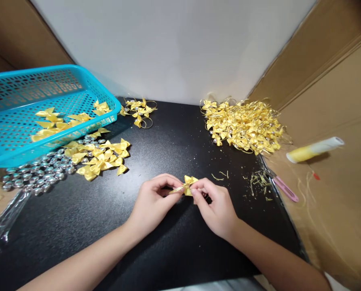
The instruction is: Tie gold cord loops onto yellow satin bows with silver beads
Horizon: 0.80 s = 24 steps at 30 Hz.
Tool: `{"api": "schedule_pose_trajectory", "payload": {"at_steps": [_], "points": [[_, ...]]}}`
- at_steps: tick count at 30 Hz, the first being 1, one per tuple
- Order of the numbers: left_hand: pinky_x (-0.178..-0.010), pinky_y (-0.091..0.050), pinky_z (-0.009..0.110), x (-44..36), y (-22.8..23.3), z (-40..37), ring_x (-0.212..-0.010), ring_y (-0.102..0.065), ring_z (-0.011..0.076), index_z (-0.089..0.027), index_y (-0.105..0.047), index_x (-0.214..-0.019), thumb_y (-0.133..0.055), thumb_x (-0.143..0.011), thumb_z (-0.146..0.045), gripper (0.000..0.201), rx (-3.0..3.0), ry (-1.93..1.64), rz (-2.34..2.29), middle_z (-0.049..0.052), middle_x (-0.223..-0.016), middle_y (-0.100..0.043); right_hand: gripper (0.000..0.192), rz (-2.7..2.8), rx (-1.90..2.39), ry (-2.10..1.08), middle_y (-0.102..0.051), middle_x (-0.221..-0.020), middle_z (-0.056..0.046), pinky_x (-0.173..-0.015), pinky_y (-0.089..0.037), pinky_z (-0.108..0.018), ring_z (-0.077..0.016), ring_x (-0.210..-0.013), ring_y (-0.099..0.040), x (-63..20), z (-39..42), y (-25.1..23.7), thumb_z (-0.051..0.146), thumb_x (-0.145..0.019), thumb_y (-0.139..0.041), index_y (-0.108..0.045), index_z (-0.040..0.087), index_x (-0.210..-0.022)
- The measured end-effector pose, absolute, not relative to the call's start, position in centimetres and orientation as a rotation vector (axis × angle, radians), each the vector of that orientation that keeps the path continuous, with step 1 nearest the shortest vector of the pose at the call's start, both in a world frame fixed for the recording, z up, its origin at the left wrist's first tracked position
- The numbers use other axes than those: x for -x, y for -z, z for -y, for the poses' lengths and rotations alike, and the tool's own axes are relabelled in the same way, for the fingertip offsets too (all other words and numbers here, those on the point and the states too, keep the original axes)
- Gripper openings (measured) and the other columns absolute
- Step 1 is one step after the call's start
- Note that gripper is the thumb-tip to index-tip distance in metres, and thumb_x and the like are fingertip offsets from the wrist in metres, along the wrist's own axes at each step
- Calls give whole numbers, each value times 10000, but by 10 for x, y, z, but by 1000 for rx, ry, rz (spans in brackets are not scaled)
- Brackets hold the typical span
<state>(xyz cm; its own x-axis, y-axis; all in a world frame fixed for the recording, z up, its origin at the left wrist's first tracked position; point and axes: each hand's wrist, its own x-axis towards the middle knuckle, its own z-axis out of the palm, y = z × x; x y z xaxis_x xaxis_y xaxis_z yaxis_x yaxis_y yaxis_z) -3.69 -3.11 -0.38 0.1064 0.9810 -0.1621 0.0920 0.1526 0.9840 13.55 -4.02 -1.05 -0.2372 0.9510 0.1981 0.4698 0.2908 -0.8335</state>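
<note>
Between my two hands, above the black board, is a yellow ribbon bow [188, 184] with a gold cord running off its left side. My left hand [157, 198] is closed, pinching the cord and the bow's left side between thumb and fingers. From the right, my right hand [213, 204] pinches the same bow at its edge. The fingertips hide part of the bow. To the left lies a loose group of yellow bows [103, 159], beside many silver beads [37, 173].
A blue perforated basket [86, 76] with bows stands at left. Bows with cord loops [142, 109] lie at the back; a large heap of them [243, 125] sits back right. Cord clippings [260, 182], a pink-handled tool [285, 189] and a yellow-white roll [315, 149] are at right.
</note>
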Motion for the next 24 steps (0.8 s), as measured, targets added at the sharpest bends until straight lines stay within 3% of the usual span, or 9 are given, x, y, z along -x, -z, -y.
{"api": "schedule_pose_trajectory", "payload": {"at_steps": [7,24], "points": [[-654,-479,248,37,5,28,-628,-597,140,-146,-720,-693,-736,-704,-316,171,-912,-837,-1199,16,-645,-677,144,1821,1310,-839,-635,-619,11,-559,-462,-213,-119,-565,-622,-134,41,12,204,-915,-482,-569,197,-800],[-667,-453,213,34,5,30,-642,-551,111,-151,-704,-633,-763,-693,-279,153,-858,-871,-1126,-6,-642,-639,142,1761,1306,-900,-613,-611,25,-583,-451,-216,-104,-556,-587,-130,44,14,191,-918,-472,-555,192,-803]]}}
